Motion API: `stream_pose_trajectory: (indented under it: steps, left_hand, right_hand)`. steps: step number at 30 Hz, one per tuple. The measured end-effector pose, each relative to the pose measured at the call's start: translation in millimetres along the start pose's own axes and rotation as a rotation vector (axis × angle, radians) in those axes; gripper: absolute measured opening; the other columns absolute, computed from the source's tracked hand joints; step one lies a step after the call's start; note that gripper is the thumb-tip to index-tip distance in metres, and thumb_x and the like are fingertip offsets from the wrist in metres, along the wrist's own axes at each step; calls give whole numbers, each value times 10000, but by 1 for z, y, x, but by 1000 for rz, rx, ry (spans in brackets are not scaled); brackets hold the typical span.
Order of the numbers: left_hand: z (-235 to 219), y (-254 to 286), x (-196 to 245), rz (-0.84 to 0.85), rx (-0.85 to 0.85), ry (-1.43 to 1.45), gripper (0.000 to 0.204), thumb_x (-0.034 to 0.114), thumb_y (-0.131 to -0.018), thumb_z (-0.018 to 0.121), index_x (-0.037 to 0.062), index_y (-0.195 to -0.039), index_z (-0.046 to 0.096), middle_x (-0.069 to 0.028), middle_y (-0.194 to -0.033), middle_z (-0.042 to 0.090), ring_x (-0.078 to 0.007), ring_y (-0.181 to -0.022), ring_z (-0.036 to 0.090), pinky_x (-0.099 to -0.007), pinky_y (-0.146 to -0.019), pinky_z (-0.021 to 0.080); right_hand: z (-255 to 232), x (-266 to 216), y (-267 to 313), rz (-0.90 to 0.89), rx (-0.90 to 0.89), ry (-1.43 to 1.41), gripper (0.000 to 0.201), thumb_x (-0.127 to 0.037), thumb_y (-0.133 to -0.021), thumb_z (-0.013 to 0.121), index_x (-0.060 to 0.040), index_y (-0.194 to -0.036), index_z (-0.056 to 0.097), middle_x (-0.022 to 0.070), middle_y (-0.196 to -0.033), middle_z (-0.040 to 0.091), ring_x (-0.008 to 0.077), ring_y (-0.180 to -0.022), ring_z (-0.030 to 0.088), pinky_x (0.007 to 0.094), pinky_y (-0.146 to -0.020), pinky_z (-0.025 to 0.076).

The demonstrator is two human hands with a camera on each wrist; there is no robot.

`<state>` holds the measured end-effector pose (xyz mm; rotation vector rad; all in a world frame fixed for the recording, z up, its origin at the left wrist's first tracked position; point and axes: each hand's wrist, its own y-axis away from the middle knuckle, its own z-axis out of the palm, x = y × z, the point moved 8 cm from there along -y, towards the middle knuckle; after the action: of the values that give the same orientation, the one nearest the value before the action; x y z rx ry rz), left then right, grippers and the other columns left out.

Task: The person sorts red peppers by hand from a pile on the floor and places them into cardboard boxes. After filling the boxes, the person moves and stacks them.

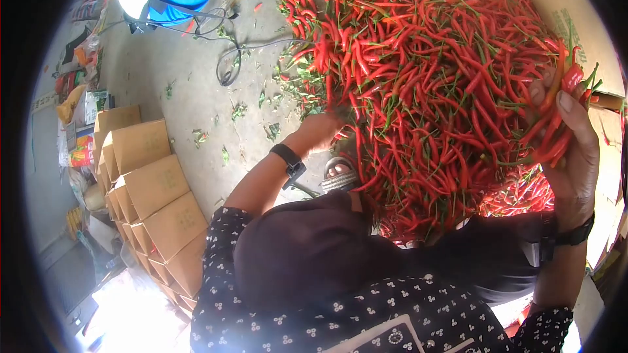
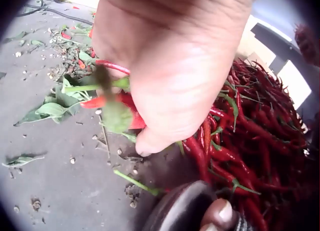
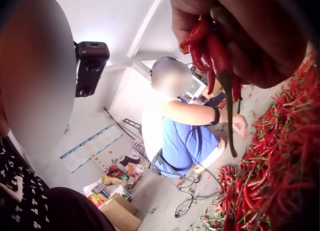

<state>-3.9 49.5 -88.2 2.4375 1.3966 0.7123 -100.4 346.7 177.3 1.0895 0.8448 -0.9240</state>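
A big heap of red chili peppers with green stems covers the floor in front of me. My right hand is raised over the heap's right side and grips a bunch of red chilies; in the right wrist view, chili tips and a long green stem hang from the fingers. At the heap's left edge, my left hand reaches down near the floor. Its curled fingers and thumb hold a few red chilies with green stems, partly hidden behind the hand.
Folded cardboard boxes stand at the left, and a carton borders the heap at the right. A black cable and scattered leaves lie on the concrete. Another person crouches across. My sandalled foot is beside the heap.
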Motion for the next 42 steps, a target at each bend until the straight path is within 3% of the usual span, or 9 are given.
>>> stream_pose_trajectory:
  steps: [4, 7, 13, 19, 22, 30, 35, 38, 42]
  left_hand:
    - [-18, -4, 9, -72, 85, 323, 259, 181, -738, 632, 73, -967, 574, -112, -825, 613, -319, -778, 614, -423, -641, 489]
    - [-3, -7, 55, -19, -224, 184, 206, 199, -732, 631, 90, -906, 624, -120, -780, 626, -314, -782, 621, -428, -648, 489]
    - [35, -19, 66, -83, -257, -9, 103, 180, -727, 615, 87, -740, 658, -116, -769, 627, -298, -747, 631, -411, -600, 492]
    - [33, -1, 74, 113, 68, -12, 143, 128, -742, 573, 85, -856, 648, -106, -782, 622, -281, -710, 630, -410, -559, 489]
    - [28, -2, 72, 76, -67, 2, 103, 142, -725, 592, 100, -804, 644, -105, -781, 638, -295, -707, 639, -405, -569, 499]
    - [-89, -25, -29, -339, 130, 520, 169, 164, -860, 486, 40, -960, 542, -161, -739, 584, -294, -681, 585, -399, -610, 453]
    - [-167, -82, -72, -273, 241, 518, 239, 226, -864, 520, -1, -941, 511, -164, -722, 569, -290, -695, 574, -404, -622, 436]
    - [-166, -114, -87, -201, 318, 383, 298, 280, -850, 536, 0, -950, 519, -206, -762, 600, -353, -775, 606, -426, -687, 455]
    - [-136, -120, -95, -275, 536, 215, 522, 423, -736, 669, 64, -1087, 525, -185, -1249, 467, -366, -1105, 491, -521, -904, 393]
  right_hand:
    - [-6, -2, 1, 0, 22, 5, 367, -218, -846, 569, -2, -1137, 511, 62, -938, 606, 98, -771, 577, 191, -637, 475]
    - [0, -1, 0, 28, -36, -19, 373, -231, -835, 584, -6, -1124, 514, 60, -937, 601, 97, -796, 567, 200, -653, 466]
    - [-3, -5, 2, 11, 0, 23, 394, -243, -812, 610, -18, -1120, 514, 57, -933, 594, 115, -885, 550, 225, -715, 460]
    - [-19, 5, 5, 61, 53, -68, 372, -192, -810, 612, -11, -1122, 520, 68, -931, 617, 127, -837, 586, 238, -677, 496]
    - [-10, 1, 5, 52, 70, -44, 393, -201, -798, 622, -7, -1124, 519, 70, -924, 620, 130, -838, 585, 244, -685, 495]
    - [-13, -5, 7, 44, 35, -46, 416, -212, -780, 638, 10, -1114, 524, 73, -944, 622, 151, -880, 581, 280, -750, 484]
    - [-10, -8, 2, 38, 58, -68, 406, -213, -779, 638, 1, -1104, 522, 70, -920, 615, 152, -872, 576, 273, -725, 484]
    - [-4, -12, 0, 31, 60, -67, 389, -205, -778, 631, -9, -1094, 516, 65, -908, 606, 144, -849, 568, 272, -712, 483]
    - [-3, -4, -6, 36, 114, -82, 355, -184, -780, 619, -16, -1075, 515, 63, -900, 606, 128, -782, 571, 261, -686, 484]
